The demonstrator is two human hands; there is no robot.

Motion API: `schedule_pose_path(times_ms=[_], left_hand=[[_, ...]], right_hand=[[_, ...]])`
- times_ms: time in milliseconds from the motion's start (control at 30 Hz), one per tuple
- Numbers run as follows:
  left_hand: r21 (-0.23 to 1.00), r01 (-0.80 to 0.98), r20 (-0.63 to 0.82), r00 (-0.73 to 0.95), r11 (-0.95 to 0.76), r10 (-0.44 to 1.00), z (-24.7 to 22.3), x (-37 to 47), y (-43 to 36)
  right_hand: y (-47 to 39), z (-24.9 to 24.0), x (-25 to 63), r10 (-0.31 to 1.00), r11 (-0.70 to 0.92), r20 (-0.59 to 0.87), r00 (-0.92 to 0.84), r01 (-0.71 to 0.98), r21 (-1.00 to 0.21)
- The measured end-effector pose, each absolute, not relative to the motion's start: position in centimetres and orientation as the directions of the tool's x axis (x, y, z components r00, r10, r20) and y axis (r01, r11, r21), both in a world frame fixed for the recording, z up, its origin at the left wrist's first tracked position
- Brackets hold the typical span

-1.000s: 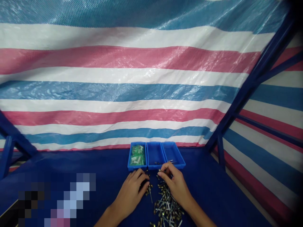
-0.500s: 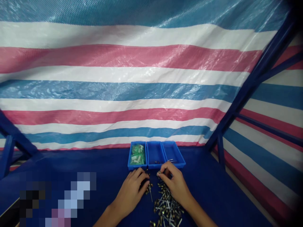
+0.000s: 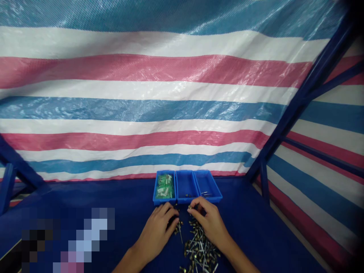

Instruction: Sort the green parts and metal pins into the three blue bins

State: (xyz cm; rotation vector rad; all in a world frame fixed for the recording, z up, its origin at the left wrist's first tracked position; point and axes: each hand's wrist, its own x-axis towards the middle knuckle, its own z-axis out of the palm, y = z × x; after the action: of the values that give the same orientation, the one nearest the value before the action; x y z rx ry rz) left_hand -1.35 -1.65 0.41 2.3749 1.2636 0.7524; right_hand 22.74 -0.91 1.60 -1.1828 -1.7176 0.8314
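My right hand (image 3: pixel 209 220) pinches a small brass-coloured piece (image 3: pixel 190 207) between thumb and index finger, just in front of the blue bins. Below it spreads a pile of small brass-headed pieces with thin silver shanks (image 3: pixel 200 246). To the left, my left hand (image 3: pixel 160 225) lies on the table with curved fingers, its thumb apart from the index finger. Beside that thumb is a smaller cluster of the same pieces (image 3: pixel 179 229), one silver shank pointing toward me. The hand partly covers this cluster.
Three joined blue bins stand behind my hands. The left bin (image 3: pixel 155 191) has green packets with white pieces; the middle bin (image 3: pixel 186 184) has a few small dark bits; the right bin (image 3: pixel 209 180) contains thin silver shanks. A blue frame (image 3: pixel 273 146) and striped sheeting (image 3: pixel 142 110) enclose the table.
My right hand has drawn back slightly from the right bin, still pinching the small piece. More of the silver shanks in that bin shows. My left hand has barely moved.
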Motion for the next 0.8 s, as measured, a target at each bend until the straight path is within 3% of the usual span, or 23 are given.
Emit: schedule_pose_path(times_ms=[800], left_hand=[[0.518, 0.651, 0.311, 0.461, -0.555, 0.831, 0.47, -1.32, -1.78]], right_hand=[[-1.06, 2.26, 22.66, 0.937, 0.344, 0.297, -0.183, 0.342, -0.874]])
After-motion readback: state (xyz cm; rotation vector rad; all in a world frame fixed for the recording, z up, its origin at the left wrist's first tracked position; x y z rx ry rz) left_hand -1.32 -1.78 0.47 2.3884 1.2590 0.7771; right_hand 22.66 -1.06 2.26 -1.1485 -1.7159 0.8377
